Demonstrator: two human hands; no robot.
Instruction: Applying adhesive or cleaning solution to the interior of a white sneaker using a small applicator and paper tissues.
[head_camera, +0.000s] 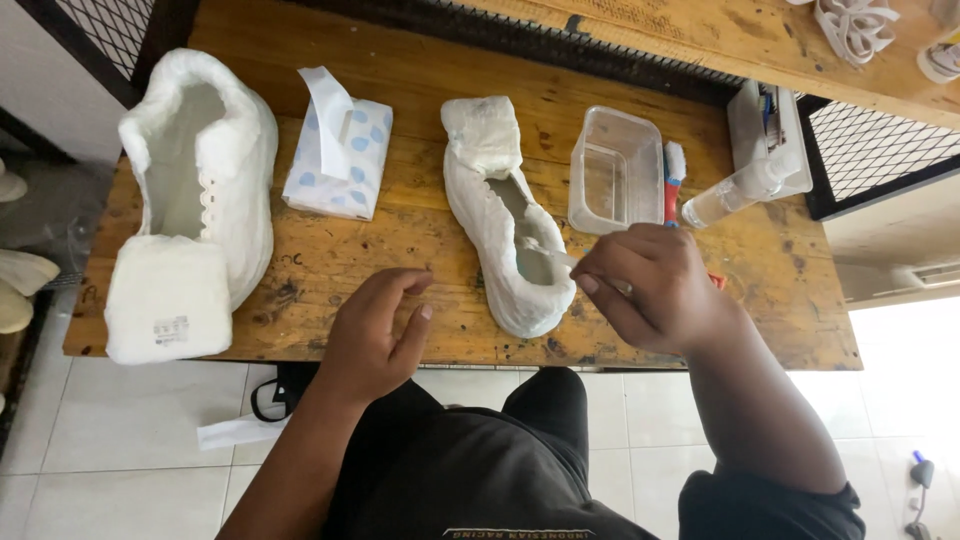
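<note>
Wooden table (330, 270), seen from above. Right hand (655, 285): fingers pinched on a thin white strip (548, 253) leading into the opening of a tissue-wrapped shoe (505, 215) at table centre. Left hand (375, 335): loosely curled, thumb and forefinger slightly apart, holding nothing, resting at the near edge just left of that shoe. Second wrapped shoe (205, 165) (larger in view, toe covered by a white pad) at far left. Tissue pack (340, 150) between the two shoes. Clear plastic tub (615, 170), brush (673, 180) and spray bottle (735, 190) beyond the right hand.
</note>
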